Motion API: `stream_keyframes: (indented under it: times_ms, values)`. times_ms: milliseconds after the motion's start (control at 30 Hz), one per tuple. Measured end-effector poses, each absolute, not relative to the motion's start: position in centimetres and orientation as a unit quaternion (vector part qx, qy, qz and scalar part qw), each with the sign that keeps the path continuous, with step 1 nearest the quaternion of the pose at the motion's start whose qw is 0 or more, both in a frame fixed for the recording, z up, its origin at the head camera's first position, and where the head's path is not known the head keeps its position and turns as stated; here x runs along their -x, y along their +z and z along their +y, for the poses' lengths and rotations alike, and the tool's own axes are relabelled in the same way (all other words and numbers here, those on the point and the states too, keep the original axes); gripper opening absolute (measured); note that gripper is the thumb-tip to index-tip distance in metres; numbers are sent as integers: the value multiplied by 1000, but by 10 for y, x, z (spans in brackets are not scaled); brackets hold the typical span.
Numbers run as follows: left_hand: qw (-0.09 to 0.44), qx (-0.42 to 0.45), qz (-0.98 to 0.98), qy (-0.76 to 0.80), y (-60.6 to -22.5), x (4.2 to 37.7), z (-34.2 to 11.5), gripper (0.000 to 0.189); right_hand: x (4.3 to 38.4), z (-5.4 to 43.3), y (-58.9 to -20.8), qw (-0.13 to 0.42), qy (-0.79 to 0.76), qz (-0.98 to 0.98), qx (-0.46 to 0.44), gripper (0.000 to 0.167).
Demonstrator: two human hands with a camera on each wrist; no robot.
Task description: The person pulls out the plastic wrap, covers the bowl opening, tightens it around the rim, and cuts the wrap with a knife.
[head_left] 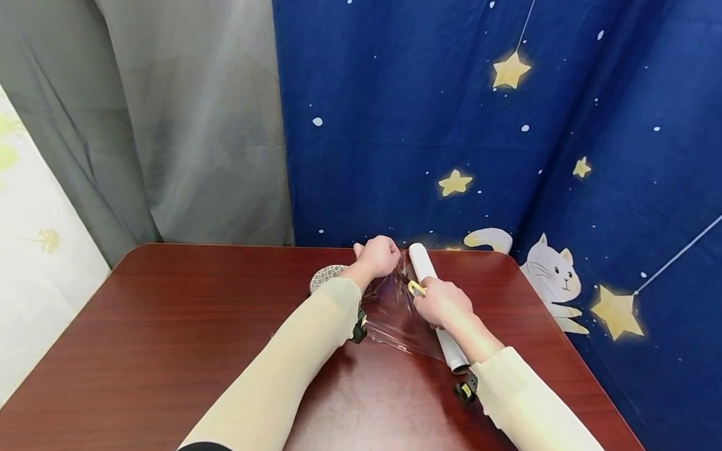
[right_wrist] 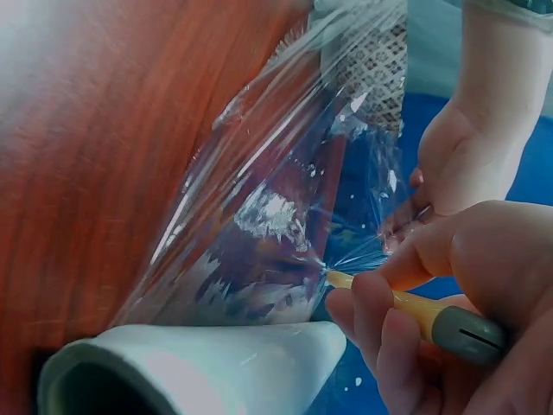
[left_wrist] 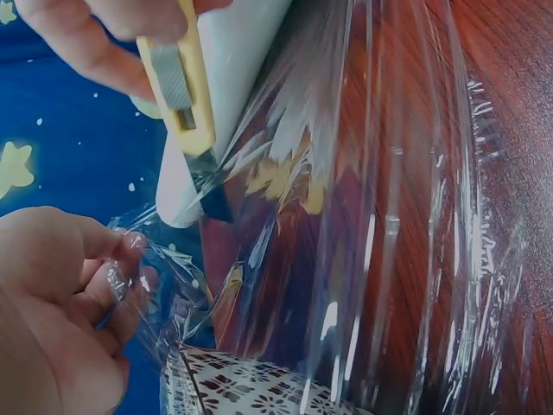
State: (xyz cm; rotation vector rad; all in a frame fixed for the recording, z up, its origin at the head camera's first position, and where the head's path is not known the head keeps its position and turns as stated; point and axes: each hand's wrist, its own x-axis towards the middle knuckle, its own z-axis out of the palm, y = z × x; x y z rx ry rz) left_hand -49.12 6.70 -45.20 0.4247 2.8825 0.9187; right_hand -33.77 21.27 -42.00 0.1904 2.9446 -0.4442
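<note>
My right hand point(head_left: 441, 303) grips a yellow utility knife point(left_wrist: 200, 112), its blade out and pressed into clear cling film point(left_wrist: 380, 285) close beside the white roll point(head_left: 422, 262). The film bunches and puckers around the blade. At the film's far edge, my left hand point(head_left: 379, 255) pinches a crumpled part between thumb and fingers. A bowl-like thing with a brown and white pattern point(head_left: 325, 276) stands by my left wrist, with film stretched from it to the roll; my left arm hides part of it. In the right wrist view, the roll's hollow end point(right_wrist: 99, 389) faces the camera.
The dark red wooden table point(head_left: 177, 344) ends just behind the roll and my left hand. Behind it hang a grey curtain point(head_left: 202, 111) and a blue curtain with stars point(head_left: 391, 101). A black wrist camera point(head_left: 466, 388) sits under my right cuff.
</note>
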Motion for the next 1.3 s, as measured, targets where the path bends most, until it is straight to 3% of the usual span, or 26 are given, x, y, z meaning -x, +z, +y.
stream_keyframes:
  times_ms: [333,600,800,1033,1300]
  values:
    - [-9,-118,933,340,-501,538,74,21,305,224,-414,96,-142,984,-37,39]
    - [-3,-113,925,363,-496,537,71,19,273,231,-412,72,-113,991,-1,36]
    - [-31,-106,923,369,-511,550,74,16,255,230,-409,86,-127,988,1,27]
    - [-9,-105,924,367,-462,496,62,22,261,228,-409,89,-135,987,-4,30]
    - [-55,-107,911,394,-507,542,71,18,256,229,-400,93,-114,989,4,29]
